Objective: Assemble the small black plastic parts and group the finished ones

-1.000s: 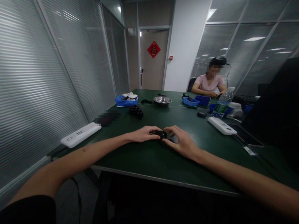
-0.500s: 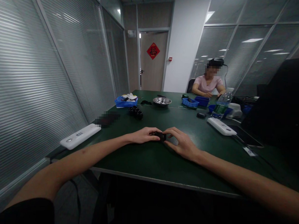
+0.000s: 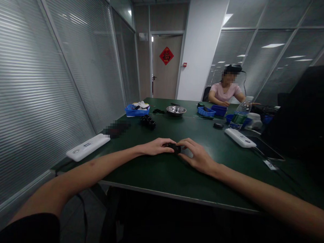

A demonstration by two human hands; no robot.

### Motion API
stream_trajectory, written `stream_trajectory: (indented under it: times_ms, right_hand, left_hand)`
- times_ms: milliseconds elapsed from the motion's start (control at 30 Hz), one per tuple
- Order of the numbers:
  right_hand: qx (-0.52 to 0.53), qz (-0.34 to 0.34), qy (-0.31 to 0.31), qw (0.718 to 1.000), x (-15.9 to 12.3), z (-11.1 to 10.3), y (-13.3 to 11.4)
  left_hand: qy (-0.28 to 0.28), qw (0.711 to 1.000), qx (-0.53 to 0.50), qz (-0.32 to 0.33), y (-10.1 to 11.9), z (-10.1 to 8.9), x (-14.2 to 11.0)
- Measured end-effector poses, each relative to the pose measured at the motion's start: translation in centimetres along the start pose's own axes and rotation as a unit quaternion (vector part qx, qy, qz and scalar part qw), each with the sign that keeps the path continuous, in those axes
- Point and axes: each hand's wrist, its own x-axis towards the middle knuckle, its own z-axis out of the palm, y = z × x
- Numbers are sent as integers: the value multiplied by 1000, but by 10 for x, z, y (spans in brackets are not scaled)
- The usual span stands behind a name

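Observation:
On the dark green table (image 3: 160, 174), my left hand (image 3: 155, 146) and my right hand (image 3: 196, 155) meet around a small black object (image 3: 174, 147). The fingers of both hands are curled and pinch it from either side, just above the tabletop. I cannot make out what the object is. Both forearms stretch forward from the near edge of the table.
A white power strip (image 3: 88, 146) lies at the left edge and another (image 3: 239, 137) at the right beside a water bottle (image 3: 240, 115). Further back are black parts (image 3: 148, 121), blue trays (image 3: 137, 109), a metal bowl (image 3: 176, 110). A person (image 3: 227, 90) sits at the far end.
My hands have stayed on the small black object, with the right fingers closing in slightly. The person at the far end has shifted an arm.

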Motion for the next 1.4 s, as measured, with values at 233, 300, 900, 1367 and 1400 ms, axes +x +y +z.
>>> stream_trajectory:
  times_ms: [233,300,900,1367,1400]
  right_hand:
    - [-15,63,-20,998,-1,3,4]
    - [-16,42,-20,999,-1,3,5]
    - [-28,4,-8,1000,-1,3,4]
    - [-36,39,-15,998,-1,4,5]
    - [-36,27,-15,999,-1,3,5]
  left_hand:
    - [-4,1000,-24,-14,2,-1,-3]
    - [-4,1000,-15,-8,2,-1,-2]
    - [-3,1000,9,8,3,-1,-1]
    - [-10,1000,11,4,3,-3,-2]
    - [-10,1000,16,6,3,-3,-2]
